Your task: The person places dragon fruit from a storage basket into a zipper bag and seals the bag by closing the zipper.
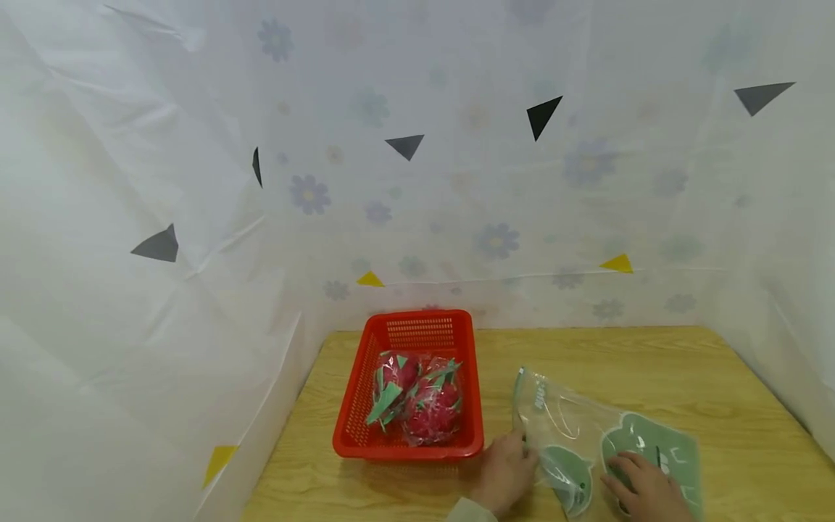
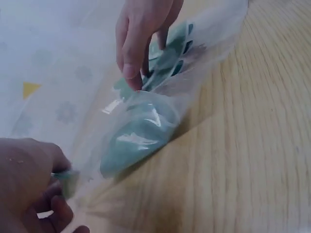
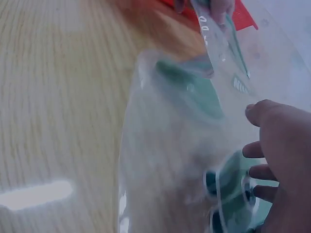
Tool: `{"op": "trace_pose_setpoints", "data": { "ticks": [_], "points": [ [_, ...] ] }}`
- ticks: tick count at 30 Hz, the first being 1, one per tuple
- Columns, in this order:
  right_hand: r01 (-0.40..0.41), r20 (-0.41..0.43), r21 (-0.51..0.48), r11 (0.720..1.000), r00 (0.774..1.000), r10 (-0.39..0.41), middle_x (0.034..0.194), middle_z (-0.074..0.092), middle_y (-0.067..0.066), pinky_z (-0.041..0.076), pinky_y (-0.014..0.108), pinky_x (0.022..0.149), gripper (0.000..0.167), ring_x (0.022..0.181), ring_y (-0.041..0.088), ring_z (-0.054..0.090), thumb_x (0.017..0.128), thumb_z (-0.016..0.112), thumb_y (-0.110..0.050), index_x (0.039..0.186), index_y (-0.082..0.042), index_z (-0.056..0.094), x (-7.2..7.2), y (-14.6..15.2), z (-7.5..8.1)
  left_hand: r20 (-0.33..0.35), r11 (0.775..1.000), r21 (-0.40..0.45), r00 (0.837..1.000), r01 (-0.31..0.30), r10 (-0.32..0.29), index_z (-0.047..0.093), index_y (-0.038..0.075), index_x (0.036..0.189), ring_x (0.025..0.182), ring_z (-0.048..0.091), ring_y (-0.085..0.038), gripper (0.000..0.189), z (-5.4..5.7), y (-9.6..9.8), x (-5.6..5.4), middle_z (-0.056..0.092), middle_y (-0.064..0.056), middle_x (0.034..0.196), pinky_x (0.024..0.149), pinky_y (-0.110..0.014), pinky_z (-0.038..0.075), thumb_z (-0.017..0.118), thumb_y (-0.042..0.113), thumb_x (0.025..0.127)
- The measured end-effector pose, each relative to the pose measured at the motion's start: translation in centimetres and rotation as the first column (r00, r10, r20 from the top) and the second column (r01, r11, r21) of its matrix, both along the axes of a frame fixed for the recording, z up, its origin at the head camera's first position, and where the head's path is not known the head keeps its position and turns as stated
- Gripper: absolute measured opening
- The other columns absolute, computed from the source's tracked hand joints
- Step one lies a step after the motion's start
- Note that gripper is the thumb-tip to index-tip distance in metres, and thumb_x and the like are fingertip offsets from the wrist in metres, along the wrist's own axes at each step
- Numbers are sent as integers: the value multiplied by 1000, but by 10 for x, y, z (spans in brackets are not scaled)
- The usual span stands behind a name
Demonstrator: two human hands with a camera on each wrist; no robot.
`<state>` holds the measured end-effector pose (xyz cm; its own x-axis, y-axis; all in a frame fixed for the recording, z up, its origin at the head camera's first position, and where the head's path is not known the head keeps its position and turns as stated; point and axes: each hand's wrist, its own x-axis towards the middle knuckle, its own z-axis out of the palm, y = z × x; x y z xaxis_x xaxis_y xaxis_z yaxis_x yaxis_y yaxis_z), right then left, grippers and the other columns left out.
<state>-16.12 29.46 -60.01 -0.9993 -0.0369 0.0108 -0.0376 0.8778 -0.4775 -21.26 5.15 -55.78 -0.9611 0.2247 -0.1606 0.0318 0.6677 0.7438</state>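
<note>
Bag [image 1: 570, 417], clear with green printed patches, in head view: it lies on the wood-grained table [image 1: 685, 362], spread between my two hands. My left hand [image 1: 505, 471] grips its near left edge; my right hand [image 1: 646, 493] rests over the larger green patch [image 1: 678, 442], fingers spread and holding nothing. Just beside my left grip, on its far left, stands a red basket [image 1: 407, 454] with slotted walls. In it, beyond that same grip, lie a dragon fruit [image 1: 402, 371] and, nearer to me, a second dragon fruit [image 1: 433, 420], both in clear wrapping. Beyond both hands rises a pale sheet [image 1: 443, 232] with flowers and dark and yellow triangles.

Left wrist view: my left fingers are curled on the bag's edge, the film slanting up and away from this grip to my right hand, whose fingers point down onto the plastic. Bare table lies to the right of the grip.

Right wrist view: my right thumb is extended and the fingers are loosely bent above the green print, pinching nothing. Past them, my left fingers pinch the edge with white lettering [image 3: 203, 30]; the basket shows red behind that pinch.
</note>
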Motion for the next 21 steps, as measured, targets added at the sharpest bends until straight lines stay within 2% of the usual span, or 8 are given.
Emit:
{"op": "trace_pose_setpoints", "data": {
  "ticks": [2, 6, 11, 13, 16, 19, 20, 21],
  "points": [
    [-7, 11, -71, 997, 1000, 8, 122, 62, 25, 48, 66, 83, 35, 110, 46, 60, 101, 55, -36, 114, -5, 65, -1, -3, 8, -16, 1000, 16, 1000, 1, -1, 66, 21, 101, 56, 46, -9, 9, 7, 4, 1, 53, 8, 67, 47, -25, 40, 64, 25, 93],
    [-25, 71, -251, 968, 997, 44, 122, 64, 19, 54, 51, 84, 39, 108, 37, 62, 104, 49, -35, 118, -1, 62, -8, -16, 25, -191, 999, -45, 981, 8, -16, 68, 24, 101, 57, 44, -6, 9, 18, 11, 1, 54, 12, 67, 51, -22, 40, 66, 27, 92],
    [7, 131, -363, 932, 990, 43, 133, 58, 21, 52, 52, 89, 51, 118, 40, 58, 104, 44, -43, 129, 0, 57, -14, -34, 49, -425, 986, -168, 901, 12, -83, 71, 26, 109, 66, 52, -1, 20, 27, 13, 3, 68, 13, 79, 65, -22, 48, 65, 28, 91],
    [24, 142, -382, 924, 989, 33, 135, 57, 22, 52, 53, 90, 54, 121, 40, 57, 104, 43, -45, 131, 0, 56, -16, -42, 59, -511, 971, -236, 847, 26, -146, 72, 25, 113, 70, 56, -1, 23, 28, 12, 4, 73, 13, 88, 71, -23, 50, 64, 30, 92],
    [45, 163, -431, 901, 986, 29, 134, 59, 21, 52, 52, 91, 57, 121, 39, 58, 104, 41, -47, 133, 0, 55, -20, -50, 72, -646, 947, -320, 721, 42, -250, 73, 25, 111, 70, 59, -1, 22, 30, 11, 9, 75, 14, 90, 70, -20, 47, 64, 30, 91],
    [90, 201, -531, 843, 979, 22, 131, 60, 22, 55, 49, 89, 60, 118, 37, 60, 105, 40, -45, 136, 5, 51, -24, -56, 81, -728, 920, -389, 597, 43, -336, 72, 25, 112, 67, 57, -1, 24, 33, 11, 16, 75, 14, 90, 64, -16, 37, 66, 27, 89],
    [105, 211, -562, 821, 977, 19, 130, 60, 23, 56, 48, 88, 61, 116, 36, 61, 106, 39, -45, 136, 7, 49, -25, -57, 83, -736, 911, -409, 573, 47, -360, 72, 25, 114, 67, 56, -1, 26, 34, 11, 18, 75, 15, 89, 63, -15, 34, 66, 27, 89],
    [119, 215, -592, 797, 977, 13, 129, 60, 24, 57, 46, 86, 62, 114, 34, 63, 106, 39, -44, 136, 9, 48, -26, -58, 85, -730, 899, -435, 562, 55, -388, 71, 26, 118, 68, 56, 0, 29, 35, 12, 20, 74, 16, 89, 63, -15, 31, 66, 28, 90]
  ]
}}
